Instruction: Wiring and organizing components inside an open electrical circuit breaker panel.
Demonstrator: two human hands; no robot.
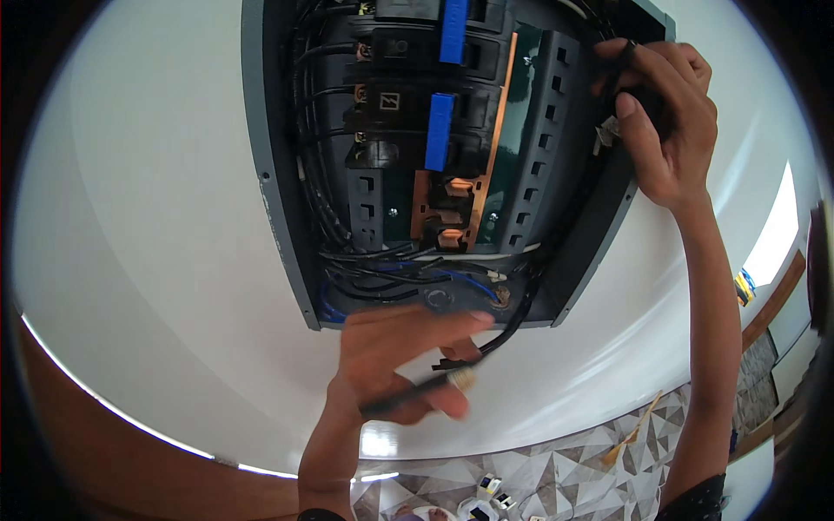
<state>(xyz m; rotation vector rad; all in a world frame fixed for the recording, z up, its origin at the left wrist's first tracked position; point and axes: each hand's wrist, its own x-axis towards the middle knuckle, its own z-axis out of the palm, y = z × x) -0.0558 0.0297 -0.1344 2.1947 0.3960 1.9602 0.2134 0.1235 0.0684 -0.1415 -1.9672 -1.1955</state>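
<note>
Your right hand [671, 122] pinches black wiring [537, 271] along the panel's right wall [598, 247], apparently to steady it, while your left hand [382, 352] holds a blurred dark rod [401, 399] beside a protruding cable end [447, 363].

The left hand [382, 352] is being blurred, and the dark rod [404, 398] held in it is being smeared, perhaps too much for its kind to be told. Cables [569, 221] are being partly covered by the right hand [673, 126], whose grip is being obscured. The box [276, 200] is being cut off by the top edge, the right sleeve [705, 499] by the lower.
</note>
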